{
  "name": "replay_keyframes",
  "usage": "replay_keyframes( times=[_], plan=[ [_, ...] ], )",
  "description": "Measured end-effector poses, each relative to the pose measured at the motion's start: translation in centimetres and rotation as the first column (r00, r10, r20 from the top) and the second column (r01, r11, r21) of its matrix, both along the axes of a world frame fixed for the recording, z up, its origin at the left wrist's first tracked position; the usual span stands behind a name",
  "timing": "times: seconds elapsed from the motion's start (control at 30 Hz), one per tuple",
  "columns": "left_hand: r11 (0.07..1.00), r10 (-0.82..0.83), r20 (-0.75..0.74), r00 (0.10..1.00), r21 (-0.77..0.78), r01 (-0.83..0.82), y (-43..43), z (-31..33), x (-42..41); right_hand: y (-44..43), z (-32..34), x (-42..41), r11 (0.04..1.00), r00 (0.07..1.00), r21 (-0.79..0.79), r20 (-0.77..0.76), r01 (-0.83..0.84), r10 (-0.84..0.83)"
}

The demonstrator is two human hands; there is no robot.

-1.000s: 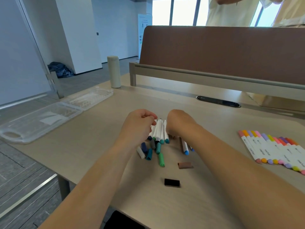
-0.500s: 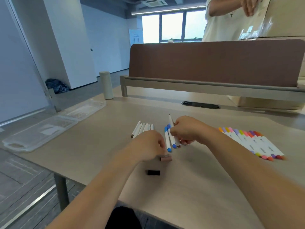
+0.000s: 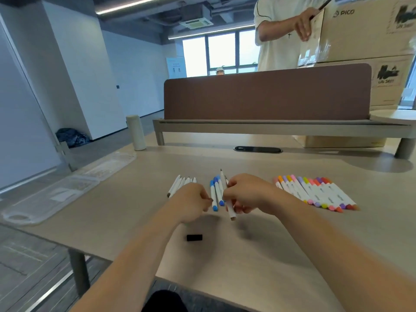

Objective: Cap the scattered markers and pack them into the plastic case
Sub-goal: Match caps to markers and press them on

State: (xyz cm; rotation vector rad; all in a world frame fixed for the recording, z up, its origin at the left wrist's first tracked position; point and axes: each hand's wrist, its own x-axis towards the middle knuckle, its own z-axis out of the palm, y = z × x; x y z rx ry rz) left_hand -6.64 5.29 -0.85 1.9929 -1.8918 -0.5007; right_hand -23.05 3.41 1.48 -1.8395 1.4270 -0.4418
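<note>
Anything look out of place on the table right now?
One loose black cap lies alone on the table, nearer the front edge than the uncapped white markers it may belong with. Nothing looks spilled or damaged.

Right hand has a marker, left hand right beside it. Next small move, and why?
Probably bring the left hand to the near end of the marker that the right hand grips, and push on what looks like a cap pinched in the left fingertips; it is too small to be sure. Both ends of the marker look bare.
</note>
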Motion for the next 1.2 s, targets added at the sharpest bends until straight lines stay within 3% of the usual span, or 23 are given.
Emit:
replay_keyframes(
  times=[0.07,0.13,0.23,0.33,0.53,0.77,0.97,1.2],
  plan=[
    [0.990,0.079,-0.365,0.928,-0.081,-0.116,0.1,0.5,0.7,0.5,0.0,-0.1,0.998,0.998,0.014,0.025,-0.064,0.064],
    [0.973,0.114,-0.662,0.741,-0.078,-0.219,0.2,0.9,1.2,1.1,-0.1,0.0,0.990,0.990,0.027,0.044,-0.136,0.135],
    [0.950,0.170,-0.830,0.531,-0.005,-0.312,0.2,1.0,1.4,1.6,0.0,0.2,0.970,0.969,0.063,0.103,-0.233,0.226],
    [0.943,0.185,-0.881,0.435,0.034,-0.332,0.2,1.0,1.5,1.7,-0.1,0.6,0.959,0.960,0.082,0.089,-0.271,0.264],
    [0.941,0.177,-0.889,0.423,0.027,-0.337,0.4,1.1,1.3,1.5,-0.4,1.1,0.957,0.960,0.093,0.082,-0.274,0.267],
    [0.948,0.148,-0.808,0.570,-0.048,-0.314,0.5,0.7,1.4,1.2,-0.6,1.7,0.962,0.963,0.064,0.051,-0.266,0.263],
    [0.921,0.102,-0.714,0.693,-0.195,-0.337,0.5,0.6,1.7,0.5,-0.6,2.7,0.975,0.972,-0.082,0.095,-0.209,0.216],
    [0.881,0.120,-0.721,0.682,-0.238,-0.408,-0.8,-0.4,2.8,-1.1,-1.4,5.1,0.958,0.983,-0.219,-0.026,-0.184,0.183]
  ],
)
